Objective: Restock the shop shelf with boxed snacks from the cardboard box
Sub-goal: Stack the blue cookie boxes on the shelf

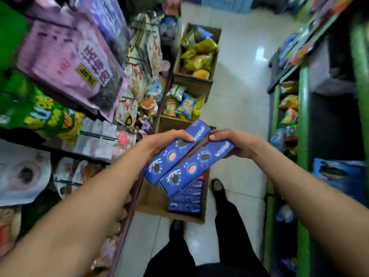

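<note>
Left hand [169, 139] grips one blue box [175, 150], right hand [235, 143] another [196, 165], above the carton [151, 198]; light, stiff card, best held across the long sides.

The pink bag [67, 62] on the left shelf carries large Chinese characters, too blurred to read; other print is illegible.
</note>
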Motion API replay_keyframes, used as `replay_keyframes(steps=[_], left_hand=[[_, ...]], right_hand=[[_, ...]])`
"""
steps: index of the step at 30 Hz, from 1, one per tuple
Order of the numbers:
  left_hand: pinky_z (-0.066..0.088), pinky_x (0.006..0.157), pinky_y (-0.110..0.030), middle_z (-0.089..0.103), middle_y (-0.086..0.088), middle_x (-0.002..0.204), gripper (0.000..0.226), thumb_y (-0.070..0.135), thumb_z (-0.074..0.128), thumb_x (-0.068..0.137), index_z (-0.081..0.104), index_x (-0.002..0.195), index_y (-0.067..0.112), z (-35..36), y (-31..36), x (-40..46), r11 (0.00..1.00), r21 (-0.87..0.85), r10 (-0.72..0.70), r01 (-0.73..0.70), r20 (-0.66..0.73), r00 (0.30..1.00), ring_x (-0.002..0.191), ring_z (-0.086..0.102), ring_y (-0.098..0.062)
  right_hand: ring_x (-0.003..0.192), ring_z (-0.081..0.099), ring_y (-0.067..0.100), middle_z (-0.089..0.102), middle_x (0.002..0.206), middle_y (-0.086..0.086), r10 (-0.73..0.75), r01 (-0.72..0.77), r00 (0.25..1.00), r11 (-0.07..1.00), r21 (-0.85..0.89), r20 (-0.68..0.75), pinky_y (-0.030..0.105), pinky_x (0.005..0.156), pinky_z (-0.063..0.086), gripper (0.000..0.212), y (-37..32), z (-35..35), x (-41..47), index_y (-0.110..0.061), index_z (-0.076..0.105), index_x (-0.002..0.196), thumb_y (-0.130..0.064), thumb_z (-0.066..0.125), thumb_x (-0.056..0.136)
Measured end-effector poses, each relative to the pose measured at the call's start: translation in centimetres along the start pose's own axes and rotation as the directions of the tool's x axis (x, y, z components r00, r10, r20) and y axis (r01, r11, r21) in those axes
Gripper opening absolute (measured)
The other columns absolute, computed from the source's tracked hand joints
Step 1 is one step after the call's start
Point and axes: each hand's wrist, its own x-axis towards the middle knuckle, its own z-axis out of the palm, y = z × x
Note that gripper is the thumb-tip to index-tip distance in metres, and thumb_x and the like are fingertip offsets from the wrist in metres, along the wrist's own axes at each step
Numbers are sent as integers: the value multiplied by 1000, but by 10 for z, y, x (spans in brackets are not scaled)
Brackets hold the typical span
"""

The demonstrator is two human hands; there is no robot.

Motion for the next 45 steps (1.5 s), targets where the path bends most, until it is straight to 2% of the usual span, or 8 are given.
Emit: replay_keyframes(steps=[11,19,25,27,30,34,38,45], left_hand=[[55,57,-31,71,-11,74,47,50,87,46,75,73,13,150,176,-138,894,388,234,-225,24,972,56,65,-25],[56,52,-31,73,-12,73,36,46,78,64,75,72,12,291,232,-143,831,145,530,-537,86,844,54,68,-25],[50,68,-37,59,-10,78,38,46,67,79,55,95,13,410,223,-110,815,-130,577,-565,83,812,65,59,-27],[50,67,-37,58,-10,76,36,45,66,81,55,92,13,446,220,-100,797,-231,586,-558,76,807,64,58,-26],[51,68,-37,63,-8,74,39,50,62,84,59,94,13,495,216,-88,776,-361,584,-518,102,805,66,62,-27],[51,80,-45,74,-11,93,52,64,55,82,67,104,19,543,219,-79,781,-468,533,-413,155,832,89,67,-31],[43,103,-52,70,-12,119,63,64,56,83,64,127,20,571,240,-58,746,-515,573,-423,170,802,116,62,-36],[47,101,-53,68,-12,125,60,59,57,87,61,131,19,610,298,-1,759,-549,564,-351,283,776,117,62,-35]], right_hand=[[62,60,18,65,72,3,-231,459,757,854,246,-611,30,61,45,18,0,2,-288,-25,68,64,-36,80,56],[51,67,19,72,69,7,-149,748,343,640,174,-927,25,43,50,18,56,-30,-458,-13,64,87,-25,75,80],[69,69,28,74,90,14,-8,888,78,456,66,-997,41,62,59,29,90,-58,-521,-13,70,82,-32,84,65],[78,70,33,74,99,20,1,906,27,422,25,-1000,53,77,60,53,97,-66,-535,-3,71,95,-36,86,56],[94,69,43,69,109,27,-5,925,-22,380,-22,-1000,62,86,54,82,104,-78,-544,4,63,106,-45,87,46],[93,71,40,72,103,22,-27,943,0,334,-10,-1000,58,84,57,65,112,-88,-544,-11,58,98,-46,87,50],[72,69,18,74,90,6,-151,891,27,451,-45,-988,34,65,55,44,119,-109,-549,-18,63,94,-37,83,61],[68,67,8,73,81,-10,-108,843,15,536,-46,-994,31,75,46,10,125,-185,-557,-28,64,88,-26,70,80]])
